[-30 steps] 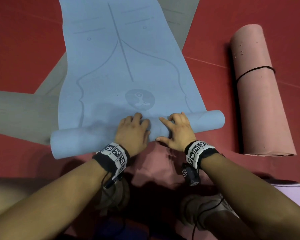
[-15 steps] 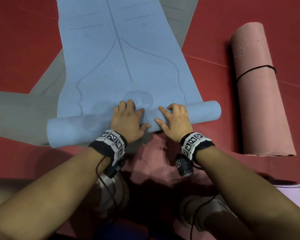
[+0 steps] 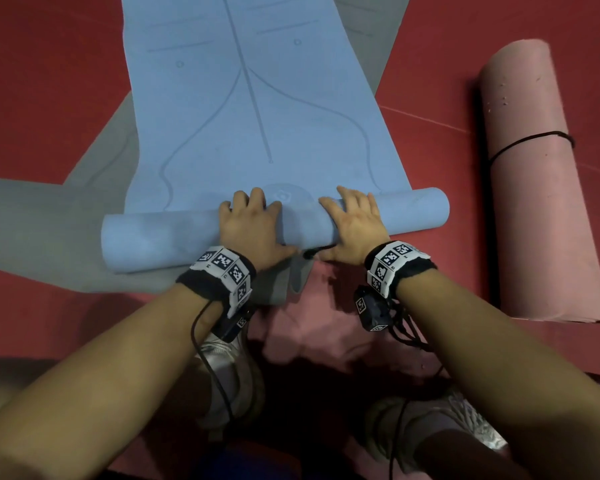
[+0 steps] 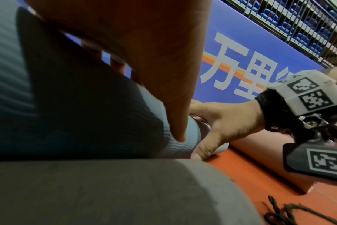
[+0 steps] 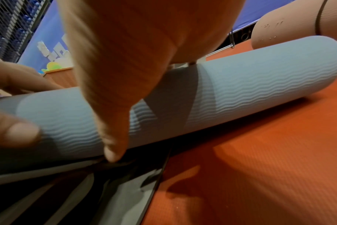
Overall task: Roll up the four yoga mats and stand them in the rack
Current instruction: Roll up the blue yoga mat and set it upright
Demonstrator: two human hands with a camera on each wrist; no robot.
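Red floor (image 3: 49, 98) underneath everything. Blue mat (image 3: 257, 109) spread flat away from the person, near end wound into a roll lying crosswise just ahead of the knees. Grey mat (image 3: 32, 216) flat beneath it, showing at the left and under the roll's near side. Pink mat (image 3: 534, 188) fully rolled, lying on the floor to the right, well apart from the blue roll's end, bound by a thin black cord (image 3: 530, 142). Left hand (image 3: 253, 230) on top of the roll near its middle, fingers draped over the far side, thumb low on the near side, clamped around the curve. Right hand (image 3: 354, 226) just beside it, same grip, fingers over the top and thumb (image 5: 113, 146) pressed at the roll's base where it meets the grey mat. Wavy ribbed texture visible on the roll's outer face in the right wrist view. Loose dark cord (image 4: 290, 211) on the floor near the wrists.
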